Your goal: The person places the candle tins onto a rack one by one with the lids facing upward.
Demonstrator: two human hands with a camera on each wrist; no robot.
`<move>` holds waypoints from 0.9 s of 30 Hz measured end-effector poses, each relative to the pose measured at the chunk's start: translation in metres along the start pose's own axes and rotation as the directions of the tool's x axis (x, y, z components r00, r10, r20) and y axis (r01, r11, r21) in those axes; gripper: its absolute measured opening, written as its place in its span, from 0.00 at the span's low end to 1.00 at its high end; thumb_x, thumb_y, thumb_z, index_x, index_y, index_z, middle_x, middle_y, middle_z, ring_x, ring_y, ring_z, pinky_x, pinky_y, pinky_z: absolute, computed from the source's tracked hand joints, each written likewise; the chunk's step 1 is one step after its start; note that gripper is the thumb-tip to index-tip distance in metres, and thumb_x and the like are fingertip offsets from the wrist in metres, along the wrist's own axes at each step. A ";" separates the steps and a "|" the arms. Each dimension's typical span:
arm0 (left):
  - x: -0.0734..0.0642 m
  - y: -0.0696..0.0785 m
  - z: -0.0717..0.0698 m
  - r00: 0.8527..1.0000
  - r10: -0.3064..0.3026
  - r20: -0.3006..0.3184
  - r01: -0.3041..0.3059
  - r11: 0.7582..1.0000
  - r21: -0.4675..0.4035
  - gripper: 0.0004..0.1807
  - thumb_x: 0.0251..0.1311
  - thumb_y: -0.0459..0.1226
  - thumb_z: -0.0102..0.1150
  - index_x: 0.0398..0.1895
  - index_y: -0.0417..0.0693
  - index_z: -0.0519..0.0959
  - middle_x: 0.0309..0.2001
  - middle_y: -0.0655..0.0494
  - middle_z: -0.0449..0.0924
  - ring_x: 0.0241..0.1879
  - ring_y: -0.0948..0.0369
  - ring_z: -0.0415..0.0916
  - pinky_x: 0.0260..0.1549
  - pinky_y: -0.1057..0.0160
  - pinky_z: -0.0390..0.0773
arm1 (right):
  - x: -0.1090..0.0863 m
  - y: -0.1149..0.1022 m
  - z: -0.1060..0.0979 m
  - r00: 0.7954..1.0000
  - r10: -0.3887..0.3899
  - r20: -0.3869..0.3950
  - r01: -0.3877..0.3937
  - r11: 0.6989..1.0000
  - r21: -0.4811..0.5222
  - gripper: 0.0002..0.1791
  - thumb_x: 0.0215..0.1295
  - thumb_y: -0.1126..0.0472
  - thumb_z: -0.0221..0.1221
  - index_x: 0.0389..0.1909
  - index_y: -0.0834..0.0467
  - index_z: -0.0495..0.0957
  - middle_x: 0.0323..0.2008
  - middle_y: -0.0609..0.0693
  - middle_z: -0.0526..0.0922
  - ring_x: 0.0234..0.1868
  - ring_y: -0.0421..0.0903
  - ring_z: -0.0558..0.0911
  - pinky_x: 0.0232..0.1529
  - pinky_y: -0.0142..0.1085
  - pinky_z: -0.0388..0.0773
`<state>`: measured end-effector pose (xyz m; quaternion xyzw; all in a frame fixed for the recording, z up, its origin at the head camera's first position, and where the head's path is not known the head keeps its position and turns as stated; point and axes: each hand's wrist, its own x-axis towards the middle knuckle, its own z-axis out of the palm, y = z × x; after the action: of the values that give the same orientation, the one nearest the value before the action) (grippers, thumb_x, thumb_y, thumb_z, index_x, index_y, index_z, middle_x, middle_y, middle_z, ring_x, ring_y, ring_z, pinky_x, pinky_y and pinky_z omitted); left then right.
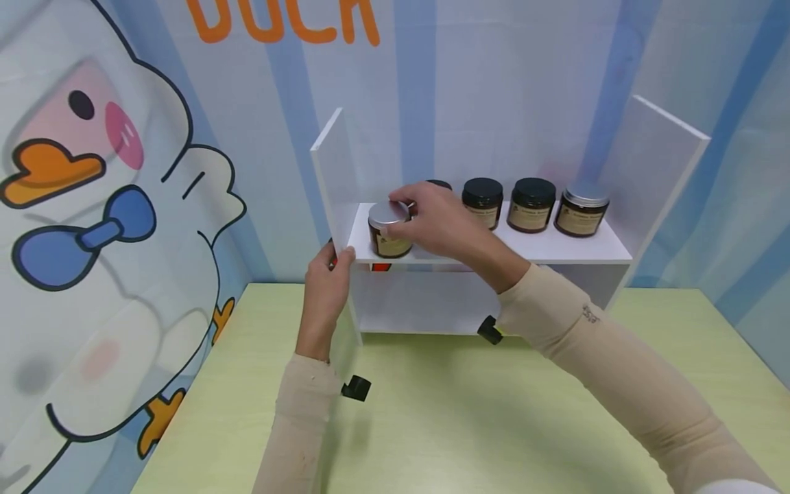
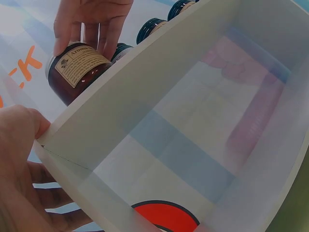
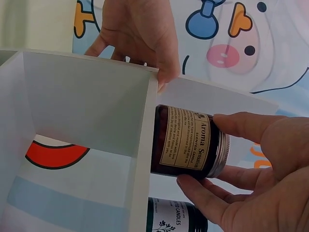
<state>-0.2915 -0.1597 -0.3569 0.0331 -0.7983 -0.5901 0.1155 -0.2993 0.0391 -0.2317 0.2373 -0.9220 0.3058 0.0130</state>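
My right hand (image 1: pixel 447 223) holds a scented candle jar (image 1: pixel 390 245) by its silver lid, thumb on one side and fingers on the other. The dark amber glass and its tan label (image 3: pixel 186 140) show plainly in the right wrist view. The jar stands upright at the left end of the upper board of a white shelf (image 1: pixel 420 302). At the shelf's left side panel (image 1: pixel 336 178), my left hand (image 1: pixel 327 288) grips the edge, thumb in front and fingers around the outer face.
Along the same board stand black-lidded candle jars (image 1: pixel 532 204) and one silver-lidded jar (image 1: pixel 582 211) at the right end. A tall right panel (image 1: pixel 654 165) rises beside it. The shelf stands on a pale green table (image 1: pixel 432 412) before a printed duck backdrop (image 1: pixel 506 82).
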 end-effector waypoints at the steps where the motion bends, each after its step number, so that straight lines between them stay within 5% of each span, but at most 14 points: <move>1: 0.000 0.000 0.000 1.000 0.001 -0.001 -0.001 1.000 0.000 0.32 0.74 0.53 0.47 0.77 0.52 0.65 0.69 0.51 0.72 0.61 0.52 0.71 0.60 0.43 0.72 | 0.000 0.000 0.000 1.000 0.002 -0.002 -0.002 1.000 0.003 0.16 0.66 0.51 0.66 0.49 0.56 0.78 0.50 0.50 0.79 0.49 0.48 0.76 0.46 0.42 0.73; 17: 0.000 0.000 -0.001 1.000 0.012 -0.006 -0.012 1.000 0.019 0.31 0.74 0.53 0.47 0.76 0.51 0.67 0.65 0.50 0.74 0.58 0.51 0.73 0.57 0.44 0.74 | 0.007 0.000 0.009 0.999 -0.032 -0.015 0.032 0.999 0.041 0.12 0.69 0.53 0.64 0.40 0.57 0.76 0.51 0.50 0.79 0.49 0.48 0.75 0.45 0.43 0.72; 22: 0.000 0.000 -0.001 1.000 0.012 -0.007 -0.012 1.000 0.018 0.31 0.74 0.53 0.47 0.76 0.51 0.66 0.66 0.49 0.74 0.59 0.51 0.72 0.59 0.44 0.73 | 0.008 -0.001 0.011 1.000 -0.016 -0.015 0.017 0.998 0.058 0.17 0.69 0.51 0.65 0.50 0.57 0.78 0.63 0.51 0.75 0.59 0.47 0.75 0.54 0.44 0.75; 27: 0.000 0.000 0.000 1.000 0.011 -0.001 -0.011 1.000 0.013 0.31 0.74 0.53 0.47 0.76 0.51 0.66 0.67 0.50 0.73 0.60 0.51 0.72 0.60 0.43 0.73 | 0.009 -0.001 0.013 1.000 -0.019 -0.018 0.020 0.998 0.051 0.17 0.69 0.50 0.65 0.51 0.56 0.77 0.62 0.50 0.75 0.61 0.48 0.75 0.56 0.45 0.75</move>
<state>-0.2919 -0.1603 -0.3571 0.0297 -0.8021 -0.5845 0.1190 -0.3051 0.0272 -0.2407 0.2438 -0.9113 0.3313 0.0178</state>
